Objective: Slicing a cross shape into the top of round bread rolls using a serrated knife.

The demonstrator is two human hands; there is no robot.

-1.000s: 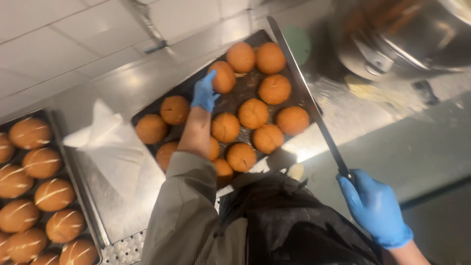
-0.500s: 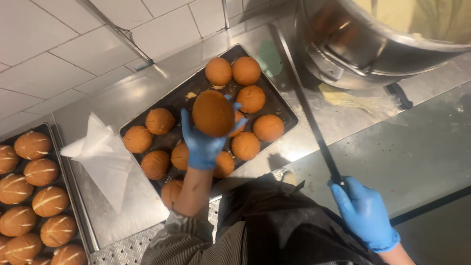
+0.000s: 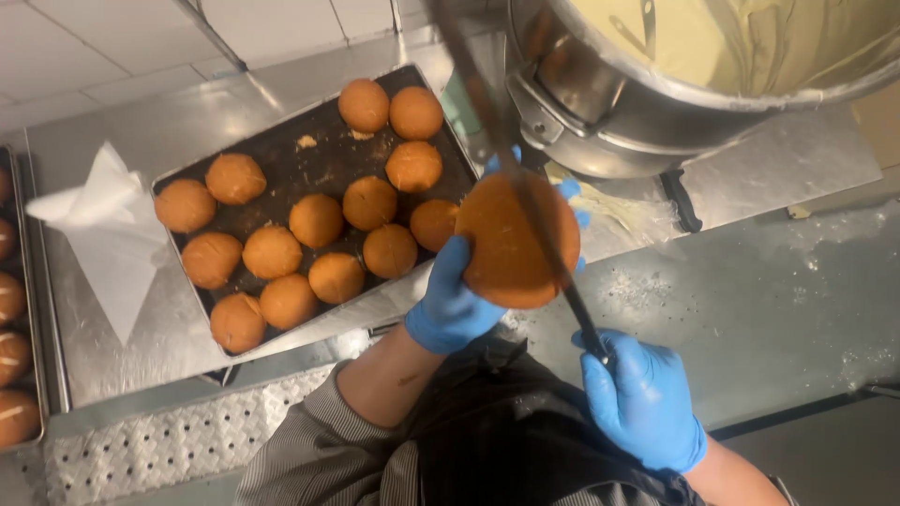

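My left hand [image 3: 457,302], in a blue glove, holds a round golden-brown bun [image 3: 511,244] up in front of me. My right hand [image 3: 640,398], also blue-gloved, grips the handle of a long knife [image 3: 525,187]; its blade runs up and left across the face of the bun. Behind the bun lies a dark baking tray [image 3: 309,178] carrying several more buns of the same kind, such as one bun [image 3: 316,219] near its middle.
A large steel mixing bowl [image 3: 647,112] with pale yellow batter stands at the top right. A white piping bag [image 3: 108,234] lies on the steel counter left of the tray. Another tray of scored buns [image 3: 11,347] is at the far left edge.
My left hand has lifted a bun off the tray and brought it close to me. My right hand has swung the knife blade over the bun.
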